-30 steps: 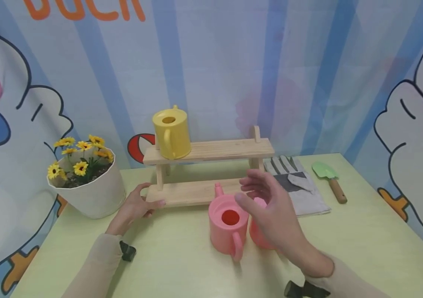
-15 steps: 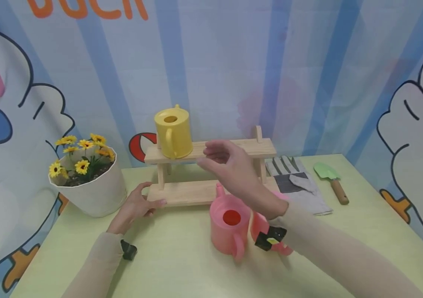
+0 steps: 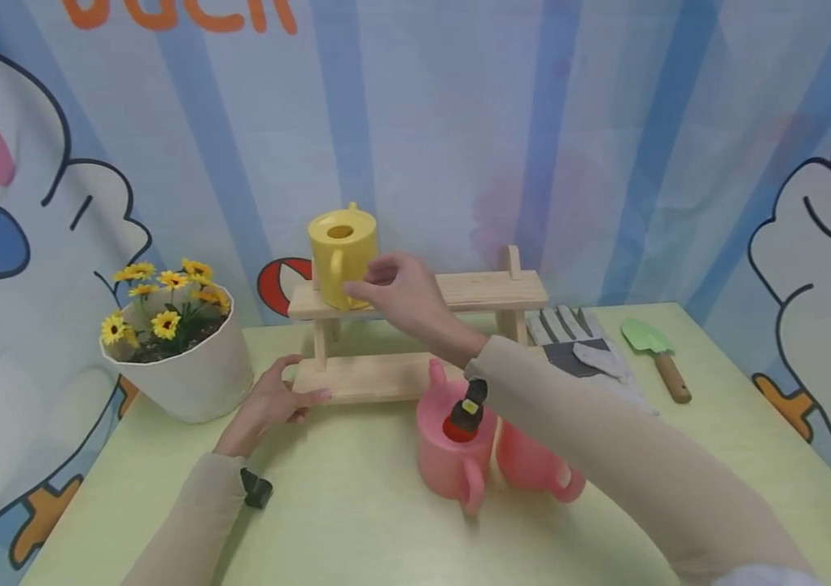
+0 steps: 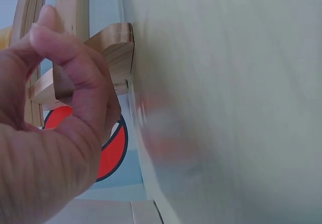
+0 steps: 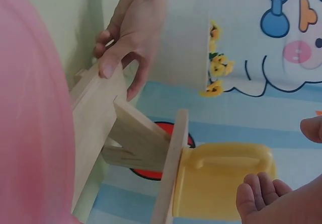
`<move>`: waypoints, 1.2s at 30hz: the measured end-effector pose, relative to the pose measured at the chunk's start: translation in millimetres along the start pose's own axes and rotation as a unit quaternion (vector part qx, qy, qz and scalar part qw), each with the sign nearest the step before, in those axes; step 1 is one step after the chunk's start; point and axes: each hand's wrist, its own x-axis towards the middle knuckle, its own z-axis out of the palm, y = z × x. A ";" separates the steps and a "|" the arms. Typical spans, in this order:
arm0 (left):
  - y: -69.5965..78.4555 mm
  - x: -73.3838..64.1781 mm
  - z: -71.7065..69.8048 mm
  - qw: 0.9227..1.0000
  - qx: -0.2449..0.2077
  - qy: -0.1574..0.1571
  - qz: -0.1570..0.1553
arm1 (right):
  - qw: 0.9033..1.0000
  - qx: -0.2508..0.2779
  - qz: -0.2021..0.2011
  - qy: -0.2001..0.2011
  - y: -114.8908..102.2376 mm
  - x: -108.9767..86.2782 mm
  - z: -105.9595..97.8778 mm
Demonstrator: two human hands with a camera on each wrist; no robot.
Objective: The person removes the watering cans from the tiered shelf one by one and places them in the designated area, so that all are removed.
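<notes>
My left hand (image 3: pixel 273 400) holds the left end of the lower board of a two-tier wooden shelf (image 3: pixel 371 378), thumb on top. A yellow watering can (image 3: pixel 345 254) stands upright at the left end of the upper board. Beside its handle is my right hand (image 3: pixel 415 299), thumb and fingers apart with nothing between them. In the right wrist view the fingers (image 5: pixel 261 194) overlap the yellow can; I cannot tell whether they touch it. Two pink watering cans stand in front of the shelf: one upright (image 3: pixel 440 460), the other (image 3: pixel 528 464) partly hidden by my right sleeve.
A white pot (image 3: pixel 191 378) with yellow flowers (image 3: pixel 164 324) stands left of the shelf. To the right lie grey-and-white gloves (image 3: pixel 594 358) and a green trowel (image 3: pixel 657 358) with a wooden handle. A striped cartoon backdrop (image 3: pixel 444 130) hangs behind the table (image 3: pixel 342 496).
My right hand has moved left and up, from beside the pink cans, across the shelf, to the yellow watering can. My left hand has stayed on the shelf's end.
</notes>
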 end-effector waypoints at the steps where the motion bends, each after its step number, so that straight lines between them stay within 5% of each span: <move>1: 0.4 -0.1 0.1 1.000 0.000 0.000 -0.001 | 1.000 -0.005 0.005 -0.001 0.6 3.0 2.1; 17: -0.2 0.0 2.9 1.000 -0.009 0.001 -0.001 | 1.000 -0.016 0.027 -0.004 4.9 33.3 30.3; 30: 1.6 -1.0 1.7 1.000 -0.001 0.004 -0.002 | 1.000 -0.018 0.000 0.007 9.5 39.4 49.1; 36: 1.6 -1.0 2.9 1.000 -0.007 0.004 -0.003 | 1.000 -0.007 0.018 0.014 10.1 42.4 53.9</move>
